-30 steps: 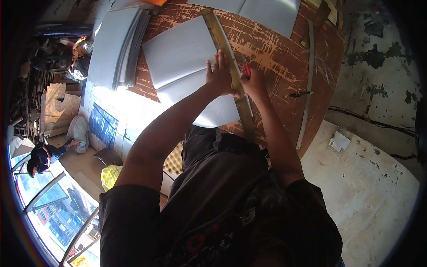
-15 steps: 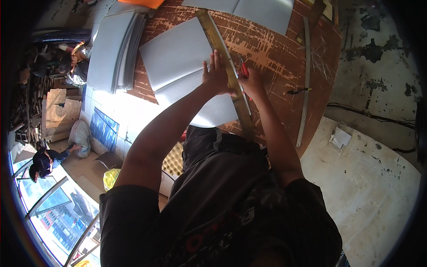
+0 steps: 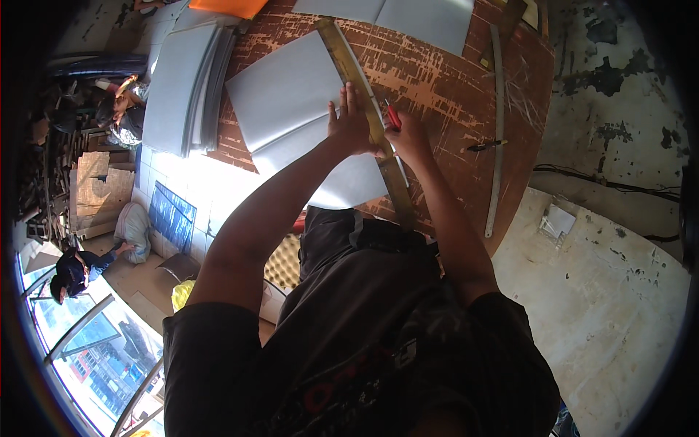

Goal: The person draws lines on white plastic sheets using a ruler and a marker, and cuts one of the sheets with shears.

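A light grey sheet (image 3: 287, 91) with a crease across it lies at an angle on the scratched brown tabletop (image 3: 444, 131). Along its right side runs a long, worn yellowish straightedge (image 3: 340, 57), with a narrow pale strip of sheet showing beyond it. My left hand (image 3: 351, 131) presses down on the straightedge and sheet, its fingers stretched out. Close beside the straightedge's right edge, my right hand (image 3: 412, 142) is closed around a red-handled cutter knife (image 3: 393, 117). The knife's tip is too small to make out clearly.
A metal ruler (image 3: 498, 146) and a black pen-like tool (image 3: 486, 146) lie to the right. Stacked grey sheets (image 3: 178, 87) stand at the left, with more sheets (image 3: 422, 22) at the far edge. Two people (image 3: 124, 109) (image 3: 71, 273) are farther left.
My right hand and the knife have shifted slightly left, closer to the straightedge, and the knife's angle has changed a little. My left hand stays pressed in place.
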A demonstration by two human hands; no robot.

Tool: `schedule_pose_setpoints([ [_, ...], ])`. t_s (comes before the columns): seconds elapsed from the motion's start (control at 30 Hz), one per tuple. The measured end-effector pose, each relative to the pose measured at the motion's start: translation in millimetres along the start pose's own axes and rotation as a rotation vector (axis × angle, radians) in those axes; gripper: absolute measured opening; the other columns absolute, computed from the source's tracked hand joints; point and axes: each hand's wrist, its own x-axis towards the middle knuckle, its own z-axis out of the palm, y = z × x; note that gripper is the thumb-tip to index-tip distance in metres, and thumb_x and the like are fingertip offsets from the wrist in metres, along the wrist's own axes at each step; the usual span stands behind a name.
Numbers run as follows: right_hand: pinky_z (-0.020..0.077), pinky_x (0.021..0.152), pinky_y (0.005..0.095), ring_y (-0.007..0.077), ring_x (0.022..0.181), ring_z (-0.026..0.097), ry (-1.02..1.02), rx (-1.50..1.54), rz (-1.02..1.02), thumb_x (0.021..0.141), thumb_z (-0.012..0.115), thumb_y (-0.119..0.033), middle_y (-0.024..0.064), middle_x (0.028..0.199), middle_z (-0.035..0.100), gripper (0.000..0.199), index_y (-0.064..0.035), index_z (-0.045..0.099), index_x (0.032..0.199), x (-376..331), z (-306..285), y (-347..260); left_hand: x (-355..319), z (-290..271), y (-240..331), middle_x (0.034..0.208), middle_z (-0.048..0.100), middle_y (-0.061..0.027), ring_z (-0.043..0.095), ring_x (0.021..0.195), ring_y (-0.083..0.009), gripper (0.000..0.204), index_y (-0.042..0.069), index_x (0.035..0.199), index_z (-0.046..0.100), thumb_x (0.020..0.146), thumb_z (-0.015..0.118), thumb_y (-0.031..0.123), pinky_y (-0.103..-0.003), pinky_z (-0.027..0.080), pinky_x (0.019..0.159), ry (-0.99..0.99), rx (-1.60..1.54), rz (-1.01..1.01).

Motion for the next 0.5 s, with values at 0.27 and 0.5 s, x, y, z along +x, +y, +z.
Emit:
schedule_pose_setpoints([
  [0.27,0.0548,0.044,0.0298,0.0172,0.068,0.07,-0.097,0.354,0.272,0.088,0.075,-0.01,0.0102,0.089,0.071,0.02,0.001,0.064,0.101,4,-19,0,0,-2,2,0.165,-0.014,-0.0356,-0.011,0.156,-0.0468,0.161,-0.013,0.157,-0.006,0.059,0.085,0.075,-0.064,0.012,0.123,-0.012,-0.004,0.0],
  [0.5,0.0541,0.046,0.0279,0.0151,0.075,0.072,-0.112,0.42,0.315,0.089,0.075,-0.01,0.0079,0.092,0.071,0.024,0.0001,0.062,0.105,-9,-23,0,1,0,0,0.165,-0.014,-0.0356,-0.011,0.156,-0.0469,0.161,-0.014,0.157,-0.007,0.059,0.085,0.075,-0.065,0.011,0.123,-0.008,-0.022,0.009],
])
